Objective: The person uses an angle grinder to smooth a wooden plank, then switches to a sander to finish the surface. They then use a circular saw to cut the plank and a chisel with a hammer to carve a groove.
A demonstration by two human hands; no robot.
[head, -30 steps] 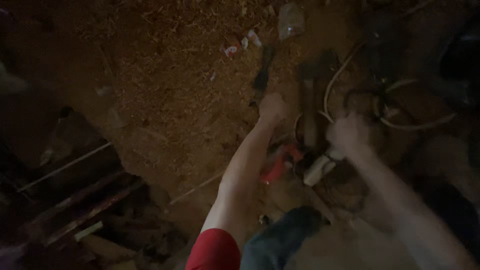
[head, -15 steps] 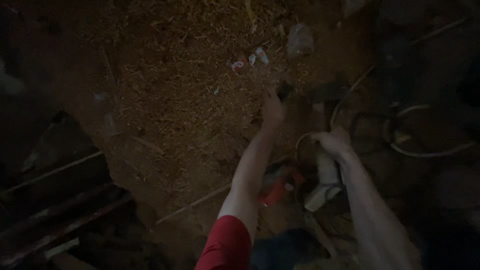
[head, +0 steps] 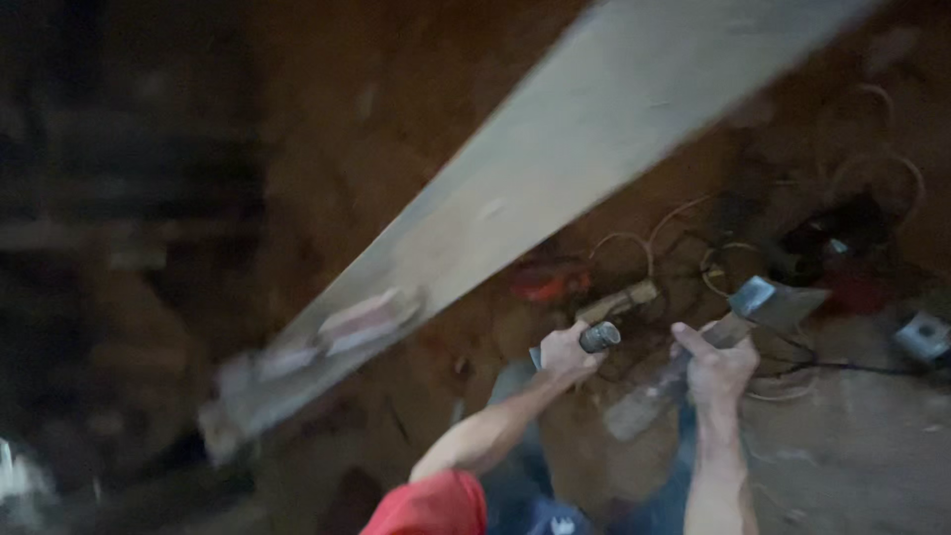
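One long pale plank (head: 515,213) now sweeps blurred across the view where only sawdust floor (head: 842,446) showed before, while below it the left hand (head: 565,355) has closed around a chisel (head: 609,315) and the right hand (head: 721,372) grips a hatchet (head: 763,305) handle, both tools lifted.

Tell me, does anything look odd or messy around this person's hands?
Yes. A long pale wooden plank slants blurred across the view, above the dirt floor. Loose wires tangle beside the left hand, which grips a dark-ended tool; the right hand holds a metal-headed hatchet.
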